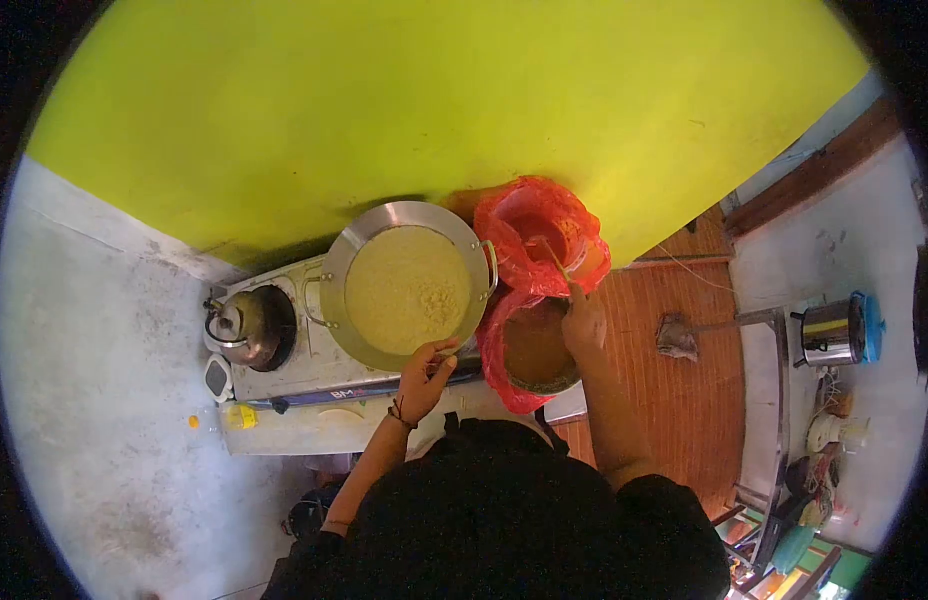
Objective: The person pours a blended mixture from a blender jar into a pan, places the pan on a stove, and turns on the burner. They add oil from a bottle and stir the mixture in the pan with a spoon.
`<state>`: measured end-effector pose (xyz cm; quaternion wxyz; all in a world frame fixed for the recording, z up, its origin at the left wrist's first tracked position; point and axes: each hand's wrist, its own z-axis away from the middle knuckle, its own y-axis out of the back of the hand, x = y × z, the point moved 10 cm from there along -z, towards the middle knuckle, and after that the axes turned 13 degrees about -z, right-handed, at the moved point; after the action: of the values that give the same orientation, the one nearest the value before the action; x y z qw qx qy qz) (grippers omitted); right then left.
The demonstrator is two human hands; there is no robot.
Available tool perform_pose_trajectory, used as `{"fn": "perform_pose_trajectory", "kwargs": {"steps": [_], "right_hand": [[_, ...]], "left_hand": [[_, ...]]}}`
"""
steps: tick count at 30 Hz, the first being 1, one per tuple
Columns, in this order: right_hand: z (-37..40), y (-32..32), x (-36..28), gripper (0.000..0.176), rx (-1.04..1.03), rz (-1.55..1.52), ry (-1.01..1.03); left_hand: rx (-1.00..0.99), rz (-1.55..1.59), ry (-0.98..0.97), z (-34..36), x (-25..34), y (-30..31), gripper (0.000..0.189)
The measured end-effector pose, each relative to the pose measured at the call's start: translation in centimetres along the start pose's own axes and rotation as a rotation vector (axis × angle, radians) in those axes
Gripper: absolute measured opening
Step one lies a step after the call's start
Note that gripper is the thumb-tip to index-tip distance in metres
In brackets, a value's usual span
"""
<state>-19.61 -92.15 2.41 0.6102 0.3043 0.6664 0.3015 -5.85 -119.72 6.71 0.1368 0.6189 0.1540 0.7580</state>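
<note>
A wide metal wok point(336, 330) with loop handles sits on the stove, filled with pale yellowish liquid point(404, 285) that has lumps or froth on its right side. My left hand point(424, 380) is closed at the wok's near rim; what its fingers hold, if anything, I cannot make out. My right hand point(584, 325) grips a thin light-brown stick-like handle point(558, 262), whose far end reaches into a container lined with a red plastic bag point(499, 225). Below that hand is a pot of brownish liquid point(536, 345), with red plastic around its left side.
A metal kettle point(246, 325) stands on the stove's left burner. A yellow-labelled item point(242, 416) lies on the counter's front left. Behind the stove rises a yellow-green wall point(434, 100). Reddish-brown boards point(674, 400) lie to the right, with a steel pot point(826, 335) farther out.
</note>
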Motion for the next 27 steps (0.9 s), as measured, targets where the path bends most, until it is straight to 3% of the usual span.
{"fn": "perform_pose_trajectory", "kwargs": {"steps": [4,7,10,19,22,25,27], "right_hand": [[0.1,-0.6,0.9,0.036,-0.04,0.011,-0.027],[0.6,1.1,-1.1,0.036,0.158,0.0,0.151],[0.4,-0.4,0.8,0.035,0.019,-0.018,0.033],[0.9,-0.5,1.9,0.026,0.038,-0.012,-0.039],[1.1,0.1,0.5,0.039,0.095,-0.019,0.055],[1.3,0.0,-0.1,0.036,0.039,-0.063,0.089],[1.4,-0.7,0.9,0.035,0.025,-0.1,-0.002]], "left_hand": [[0.009,0.01,-0.011,0.2,-0.9,0.1,0.032],[-0.017,0.012,0.035,0.7,-1.2,-0.1,0.032],[0.003,0.033,0.004,0.8,-1.6,-0.2,0.032],[0.025,0.03,-0.035,1.2,-2.7,-0.8,0.032],[-0.037,0.044,-0.017,1.6,-2.5,-1.2,0.033],[-0.013,0.014,-0.029,1.5,-2.4,-1.1,0.032],[0.023,-0.001,-0.052,1.6,-2.3,-1.0,0.032]]}}
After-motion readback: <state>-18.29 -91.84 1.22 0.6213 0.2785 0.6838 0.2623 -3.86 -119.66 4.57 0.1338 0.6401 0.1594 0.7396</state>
